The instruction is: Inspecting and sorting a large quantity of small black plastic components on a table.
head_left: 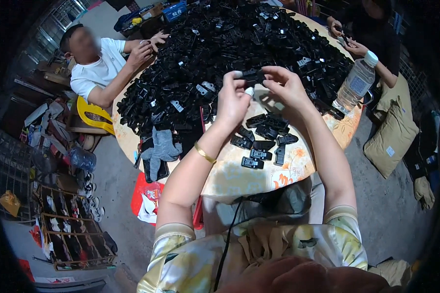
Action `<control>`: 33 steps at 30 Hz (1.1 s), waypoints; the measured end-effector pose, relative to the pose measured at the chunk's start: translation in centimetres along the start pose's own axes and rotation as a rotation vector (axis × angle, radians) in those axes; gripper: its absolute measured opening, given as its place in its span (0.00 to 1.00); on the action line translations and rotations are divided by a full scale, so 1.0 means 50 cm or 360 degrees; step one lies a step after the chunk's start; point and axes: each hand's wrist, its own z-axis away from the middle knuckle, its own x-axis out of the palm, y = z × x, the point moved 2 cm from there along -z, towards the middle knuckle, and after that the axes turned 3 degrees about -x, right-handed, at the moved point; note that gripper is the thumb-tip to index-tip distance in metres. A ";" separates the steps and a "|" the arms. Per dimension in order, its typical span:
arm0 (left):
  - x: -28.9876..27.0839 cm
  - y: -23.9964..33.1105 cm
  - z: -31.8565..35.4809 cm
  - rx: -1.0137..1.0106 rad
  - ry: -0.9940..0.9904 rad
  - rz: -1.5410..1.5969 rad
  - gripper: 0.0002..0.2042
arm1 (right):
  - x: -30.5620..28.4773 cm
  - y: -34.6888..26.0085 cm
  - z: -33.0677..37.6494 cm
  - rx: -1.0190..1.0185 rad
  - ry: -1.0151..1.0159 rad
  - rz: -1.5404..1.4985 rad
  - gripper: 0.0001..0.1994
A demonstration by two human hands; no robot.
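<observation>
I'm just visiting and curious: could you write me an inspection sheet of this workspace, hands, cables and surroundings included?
Surface: table with a patterned cover, largely hidden by black parts.
Job's things: large heap of black parts; small group of black parts nearer the person.
Clutter: clear bottle at the right; grey cloth at the left.
Hands: left hand and right hand meet at one black piece; its details are unclear.
Cables: thin black cord before the person's shirt; its ends cannot be made out.
Surroundings: co-workers at left and far right; tan sack on the floor.
</observation>
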 end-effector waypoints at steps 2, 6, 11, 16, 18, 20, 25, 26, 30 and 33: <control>-0.013 -0.021 -0.008 -0.0271 -0.0166 0.0786 0.19 | 0.014 0.002 0.002 -0.0133 -0.0042 0.0031 0.18; -0.028 -0.023 -0.003 -0.0465 -0.0356 0.0872 0.22 | 0.036 -0.015 0.017 -0.0317 -0.0037 0.0404 0.16; -0.021 -0.021 0.000 -0.0367 -0.0222 0.0931 0.21 | 0.039 -0.031 0.027 -0.0643 -0.0029 0.0644 0.16; -0.016 -0.022 0.008 -0.0391 -0.0304 0.0969 0.18 | 0.061 -0.034 0.039 -0.1034 0.0149 0.0987 0.15; -0.012 -0.016 0.012 -0.0359 -0.0193 0.0961 0.14 | 0.073 -0.035 0.046 -0.1005 0.0135 0.0923 0.14; -0.010 -0.024 0.013 -0.0337 -0.0092 0.1000 0.14 | 0.080 -0.030 0.046 -0.0968 0.0141 0.0820 0.14; -0.030 -0.010 0.006 -0.0256 -0.0190 0.0713 0.16 | 0.045 -0.044 0.027 -0.0727 0.0020 0.0388 0.10; -0.026 0.000 0.005 -0.0272 -0.0317 0.0790 0.17 | 0.020 -0.027 0.014 -0.0580 0.0157 0.0345 0.09; -0.017 0.028 0.024 -0.0167 -0.0589 0.0352 0.18 | -0.070 0.019 -0.020 -0.0370 0.0495 0.1268 0.10; 0.000 0.017 0.046 0.0352 -0.0711 -0.0345 0.13 | -0.066 0.051 -0.020 -0.0096 0.0308 0.1848 0.13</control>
